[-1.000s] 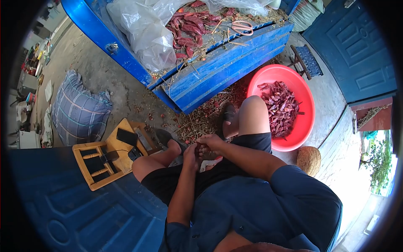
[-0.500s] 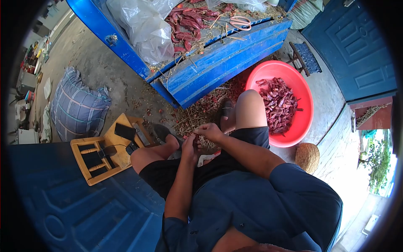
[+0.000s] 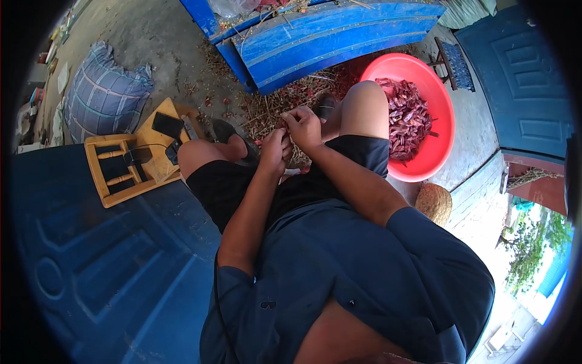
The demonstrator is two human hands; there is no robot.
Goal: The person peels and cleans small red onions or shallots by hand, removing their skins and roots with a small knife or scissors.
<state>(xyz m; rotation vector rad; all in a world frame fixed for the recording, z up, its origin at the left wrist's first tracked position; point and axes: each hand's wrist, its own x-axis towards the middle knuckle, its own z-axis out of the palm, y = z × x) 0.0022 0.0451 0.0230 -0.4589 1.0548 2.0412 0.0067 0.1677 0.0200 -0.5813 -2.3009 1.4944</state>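
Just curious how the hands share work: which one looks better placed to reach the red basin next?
The right hand, I'd judge: it is nearer the red basin, which lies on that side, beside the right knee. The left hand would probably have to cross past the right.

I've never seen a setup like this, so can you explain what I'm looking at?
There's no robot here: a camera worn on someone's head looks down past their shirt at their bare hands. The left hand and right hand are close together over the lap, fingers bent; anything held is too small to make out. Dry stalks and red scraps litter the ground. On the person's right, a red basin holds dark red pods. On their left, a wooden chair bears a dark, flat device.
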